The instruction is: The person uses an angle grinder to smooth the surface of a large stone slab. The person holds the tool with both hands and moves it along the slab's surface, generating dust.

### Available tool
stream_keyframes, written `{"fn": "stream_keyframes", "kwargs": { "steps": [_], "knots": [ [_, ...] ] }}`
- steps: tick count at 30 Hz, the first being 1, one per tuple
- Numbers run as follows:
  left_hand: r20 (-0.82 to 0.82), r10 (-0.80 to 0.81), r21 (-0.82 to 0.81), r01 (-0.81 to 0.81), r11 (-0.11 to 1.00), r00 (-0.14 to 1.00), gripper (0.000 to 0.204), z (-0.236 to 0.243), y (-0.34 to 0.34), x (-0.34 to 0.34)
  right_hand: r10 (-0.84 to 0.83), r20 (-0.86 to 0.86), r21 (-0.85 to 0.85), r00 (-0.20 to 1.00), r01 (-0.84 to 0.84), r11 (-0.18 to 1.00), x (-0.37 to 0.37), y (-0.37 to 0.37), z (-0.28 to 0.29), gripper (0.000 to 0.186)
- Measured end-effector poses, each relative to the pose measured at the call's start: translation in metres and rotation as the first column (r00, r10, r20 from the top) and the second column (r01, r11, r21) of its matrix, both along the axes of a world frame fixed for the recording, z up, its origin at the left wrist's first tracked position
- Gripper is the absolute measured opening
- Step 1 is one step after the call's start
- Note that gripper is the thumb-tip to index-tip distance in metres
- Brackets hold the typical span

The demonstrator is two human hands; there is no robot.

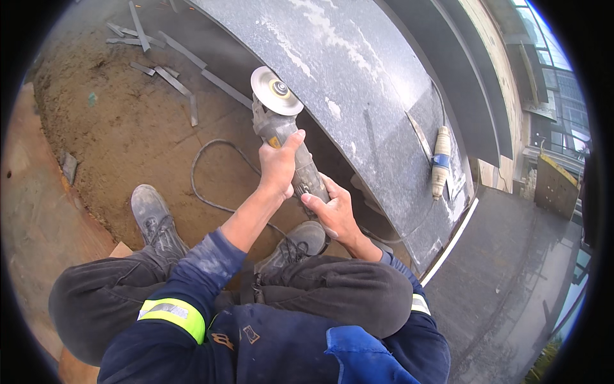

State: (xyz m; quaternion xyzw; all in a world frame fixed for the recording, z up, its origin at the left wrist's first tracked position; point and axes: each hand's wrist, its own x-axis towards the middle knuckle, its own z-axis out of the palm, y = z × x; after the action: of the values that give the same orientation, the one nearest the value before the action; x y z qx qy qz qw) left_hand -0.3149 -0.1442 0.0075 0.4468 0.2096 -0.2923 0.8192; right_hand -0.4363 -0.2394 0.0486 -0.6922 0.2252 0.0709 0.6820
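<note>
Both my hands are wrapped around a dusty grey angle grinder in the middle of the view. My left hand grips it just behind the head, with the thumb up along the body. Farther back, my right hand closes around the rear end of the body. A pale cutting disc with a yellowish centre sits on the head, right beside the near edge of a large grey stone slab. Whether the disc touches the slab, I cannot tell. White dust streaks the slab's top.
A cable connector, cream with a blue band, lies on the slab's right part. The grinder's grey cord loops over the dirt. Cut stone strips lie at the upper left. My left shoe and right shoe are below. Dark panels stand behind the slab.
</note>
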Motion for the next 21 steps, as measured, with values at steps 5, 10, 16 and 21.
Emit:
{"fn": "stream_keyframes", "kwargs": {
  "steps": [5,10,16,21],
  "knots": [
    [0.029,0.043,-0.008,-0.043,0.999,0.999,0.025,-0.001,-0.004,-0.026,0.022,-0.046,-0.048,0.999,-0.025,0.999,-0.024,-0.007,0.001,0.061],
    [-0.008,0.046,-0.003,-0.046,0.999,0.999,0.024,0.005,-0.011,-0.051,-0.026,-0.077,-0.047,0.997,0.022,0.999,-0.050,-0.013,0.000,0.061],
    [-0.004,0.048,-0.013,-0.048,0.999,0.999,0.024,0.005,-0.017,-0.073,-0.040,-0.111,-0.005,0.993,0.040,0.999,-0.068,-0.019,0.008,0.063],
    [0.002,0.038,0.001,-0.038,0.999,0.999,0.024,0.004,-0.020,-0.082,-0.040,-0.138,0.011,0.990,0.042,0.999,-0.076,-0.023,0.010,0.063]
  ]
}}
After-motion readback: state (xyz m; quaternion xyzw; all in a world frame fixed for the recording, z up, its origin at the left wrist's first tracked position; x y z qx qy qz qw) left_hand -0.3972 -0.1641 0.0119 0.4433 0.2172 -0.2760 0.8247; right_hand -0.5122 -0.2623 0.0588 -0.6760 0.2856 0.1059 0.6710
